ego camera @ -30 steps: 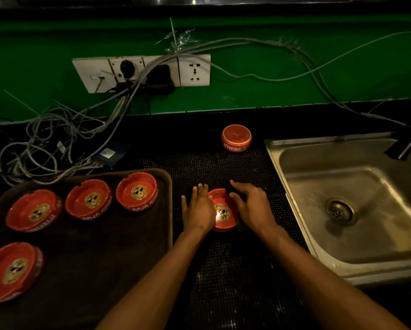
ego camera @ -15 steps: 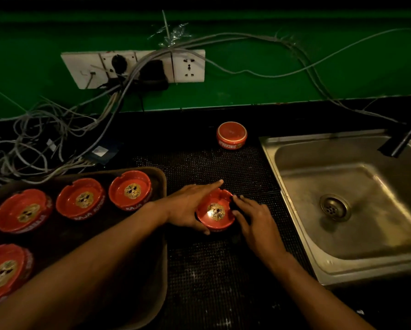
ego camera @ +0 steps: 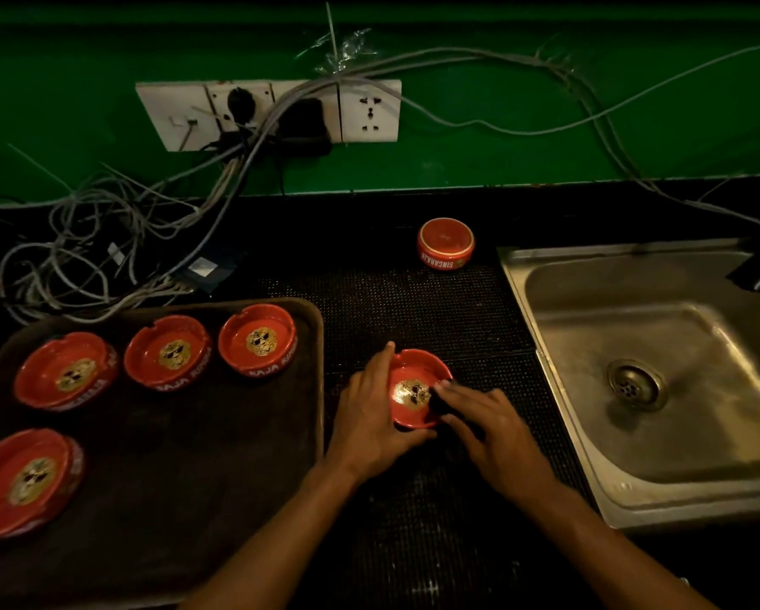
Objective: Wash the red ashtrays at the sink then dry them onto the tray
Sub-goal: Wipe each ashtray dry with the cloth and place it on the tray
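This looks like the back counter of a bar or small eatery, dimly lit. A stainless steel sink basin (ego camera: 660, 389) with a round drain is set into a black countertop covered by a dark dimpled rubber mat (ego camera: 413, 310). A brown serving tray (ego camera: 193, 477) holds several identical red branded ashtrays (ego camera: 257, 341). Behind, a glossy green wall (ego camera: 545, 103) carries a white socket panel (ego camera: 268, 112) with a tangle of grey cables (ego camera: 105, 239).
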